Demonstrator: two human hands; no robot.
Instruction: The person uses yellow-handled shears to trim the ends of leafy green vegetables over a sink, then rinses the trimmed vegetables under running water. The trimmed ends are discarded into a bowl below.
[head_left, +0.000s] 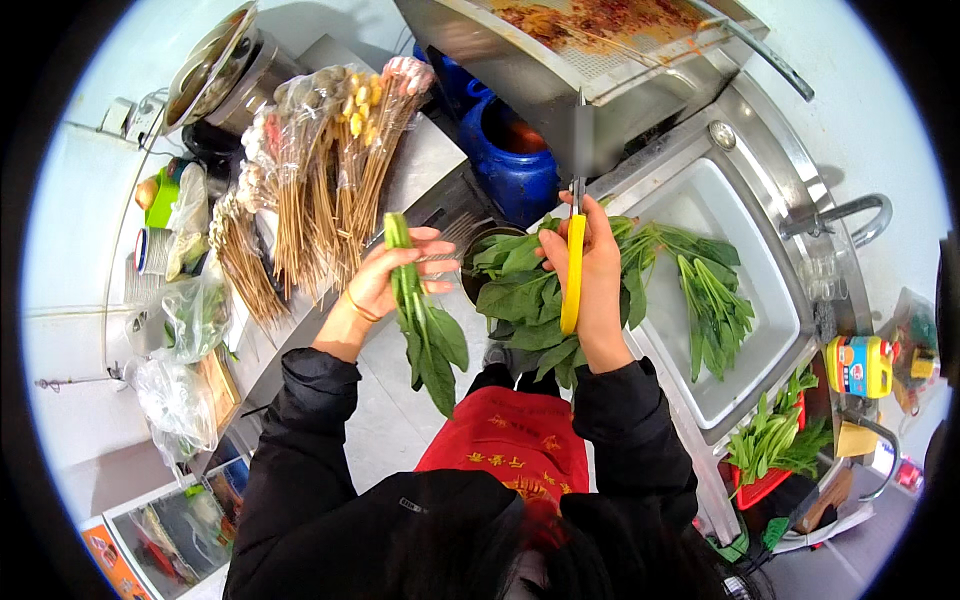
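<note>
My left hand (382, 271) holds a small bunch of leafy greens (424, 330) against its palm under the thumb, fingers spread. The cut stalks point up and the leaves hang down. In my right hand (592, 262) are yellow-handled scissors (573, 277), seen edge-on, their dark blades pointing away from me. A blurred patch hides part of the blades. A large heap of broad green leaves (525, 296) lies below and beside this hand, partly over a round metal container (472, 281). More greens (712, 315) rest in the white basin (772, 315) on the right.
Skewered food in plastic bags (330, 150) covers the left counter. A blue barrel (510, 161) stands ahead, beside a stained metal tray (600, 45). Right are a sink faucet (840, 214), a yellow bottle (859, 366) and a red basket (761, 489) of greens. Clear plastic bags (176, 397) lie left.
</note>
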